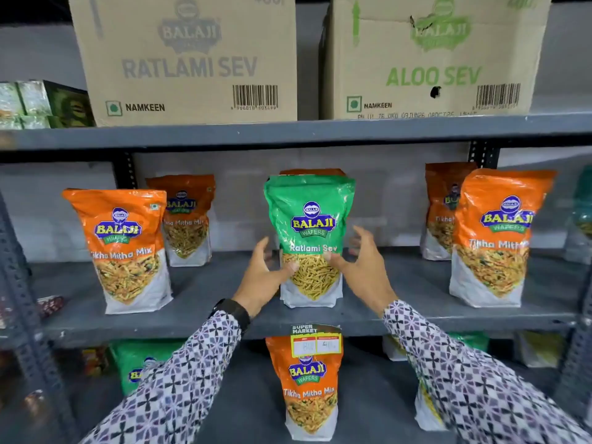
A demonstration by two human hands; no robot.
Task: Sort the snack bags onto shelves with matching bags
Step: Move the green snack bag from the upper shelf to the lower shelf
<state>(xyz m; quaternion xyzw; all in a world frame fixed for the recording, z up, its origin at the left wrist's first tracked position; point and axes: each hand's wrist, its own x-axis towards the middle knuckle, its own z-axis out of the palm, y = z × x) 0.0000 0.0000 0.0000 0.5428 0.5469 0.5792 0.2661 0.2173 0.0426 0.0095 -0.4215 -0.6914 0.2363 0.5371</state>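
Observation:
A green Ratlami Sev bag stands upright on the middle shelf, in front of an orange bag whose top edge just shows. My left hand and my right hand flank its lower half with fingers spread; both thumbs touch its front. Orange Tikha Mitha Mix bags stand on the same shelf: two at the left and two at the right. On the lower shelf are an orange bag and a green bag, partly hidden by my left sleeve.
On the top shelf sit a Ratlami Sev carton and an Aloo Sev carton, with green boxes at the left. A price tag hangs from the middle shelf's front edge. Grey slotted uprights frame the rack.

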